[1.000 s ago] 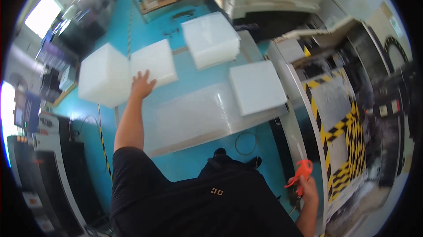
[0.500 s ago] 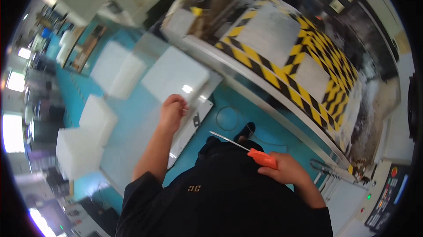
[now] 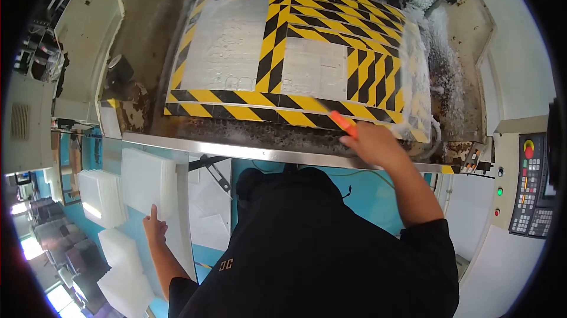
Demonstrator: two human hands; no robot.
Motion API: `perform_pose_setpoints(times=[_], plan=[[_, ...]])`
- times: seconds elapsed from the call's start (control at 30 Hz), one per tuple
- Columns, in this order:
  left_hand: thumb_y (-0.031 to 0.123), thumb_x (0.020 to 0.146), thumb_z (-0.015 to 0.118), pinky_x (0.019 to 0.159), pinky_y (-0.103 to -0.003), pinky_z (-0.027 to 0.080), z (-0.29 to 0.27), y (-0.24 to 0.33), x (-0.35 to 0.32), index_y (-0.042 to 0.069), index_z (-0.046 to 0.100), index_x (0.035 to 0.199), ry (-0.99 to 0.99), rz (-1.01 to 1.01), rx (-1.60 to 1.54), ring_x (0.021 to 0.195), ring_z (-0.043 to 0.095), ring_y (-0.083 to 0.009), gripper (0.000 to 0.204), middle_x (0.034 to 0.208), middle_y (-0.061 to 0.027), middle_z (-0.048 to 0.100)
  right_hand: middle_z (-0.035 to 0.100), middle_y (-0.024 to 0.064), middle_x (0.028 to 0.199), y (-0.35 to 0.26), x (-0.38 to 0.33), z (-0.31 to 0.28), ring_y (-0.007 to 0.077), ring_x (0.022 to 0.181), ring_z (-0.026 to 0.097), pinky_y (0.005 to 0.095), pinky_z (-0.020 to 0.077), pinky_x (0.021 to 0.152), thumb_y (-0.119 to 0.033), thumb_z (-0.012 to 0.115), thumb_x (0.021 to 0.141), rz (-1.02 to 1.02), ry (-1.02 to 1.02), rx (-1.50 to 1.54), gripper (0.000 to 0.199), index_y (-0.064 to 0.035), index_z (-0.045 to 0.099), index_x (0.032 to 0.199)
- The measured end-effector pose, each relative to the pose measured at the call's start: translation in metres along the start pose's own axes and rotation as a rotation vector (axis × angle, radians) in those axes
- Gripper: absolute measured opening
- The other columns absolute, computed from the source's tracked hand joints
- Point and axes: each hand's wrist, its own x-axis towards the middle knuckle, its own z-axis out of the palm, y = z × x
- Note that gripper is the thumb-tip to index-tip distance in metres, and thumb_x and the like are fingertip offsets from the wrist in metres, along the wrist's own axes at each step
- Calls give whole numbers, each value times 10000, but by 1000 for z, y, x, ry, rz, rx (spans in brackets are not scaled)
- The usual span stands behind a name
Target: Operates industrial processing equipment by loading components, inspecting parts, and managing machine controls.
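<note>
My right hand [image 3: 376, 142] is closed round the orange handle of a screwdriver [image 3: 344, 124]. Its thin shaft is smeared by motion and points up and left over the front part of the machine bed, just above the striped tape. My left hand [image 3: 155, 227] is low on the left, beside a stack of white translucent sheets [image 3: 149, 179]. One finger is stretched out and the others are loosely bent, with nothing seen in them. Inside the machine lies a flat plate [image 3: 224, 46] edged with yellow-black striped tape [image 3: 274, 52]; a smaller bare patch [image 3: 313, 67] shows right of it.
A metal sill [image 3: 260, 151] runs along the machine's front. White shavings [image 3: 446, 52] heap at the bed's right. A control panel [image 3: 531, 188] with buttons stands far right. More white stacks [image 3: 101, 198] are at left. A black cable end [image 3: 347, 191] hangs below the sill.
My view has turned right to face the machine. The screwdriver has gone from in front of my body to over the bed. My left hand now appears further left, beside the sheets.
</note>
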Motion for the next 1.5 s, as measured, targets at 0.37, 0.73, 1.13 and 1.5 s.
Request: perform_pose_setpoints(times=[0.37, 0.73, 1.13, 1.5], plan=[[504, 811, 684, 503, -276, 495, -4, 6, 0, 40, 450, 1035, -84, -102, -53, 628, 571, -204, 566, 809, -96, 521, 641, 204, 838, 32, 21, 14, 390, 800, 622, 465, 481, 707, -455, 591, 869, 21, -13, 57, 454, -3, 562, 912], [520, 803, 683, 448, -229, 455, -10, 10, 2, 73, 485, 998, -93, -116, 14, 593, 573, -172, 526, 806, -77, 558, 635, 219, 849, 85, 62, 11, 402, 838, 615, 460, 471, 732, -454, 578, 877, 265, 224, 320, 461, 3, 582, 935], [227, 830, 679, 376, -173, 307, -58, 35, -25, 140, 574, 856, -156, 284, -839, 424, 357, -37, 139, 562, 89, 392, 647, 214, 878, 86, 67, 16, 407, 876, 614, 472, 475, 748, -436, 553, 885, 265, 216, 307, 450, 10, 584, 943], [238, 859, 600, 618, -222, 443, 105, 171, -31, 79, 542, 1207, -1148, 437, -656, 766, 562, -109, 387, 981, -16, 623, 631, 150, 943, 69, -44, -61, 271, 831, 620, 359, 488, 763, -208, 690, 829, 36, 966, 349, 314, 13, 617, 1039]])
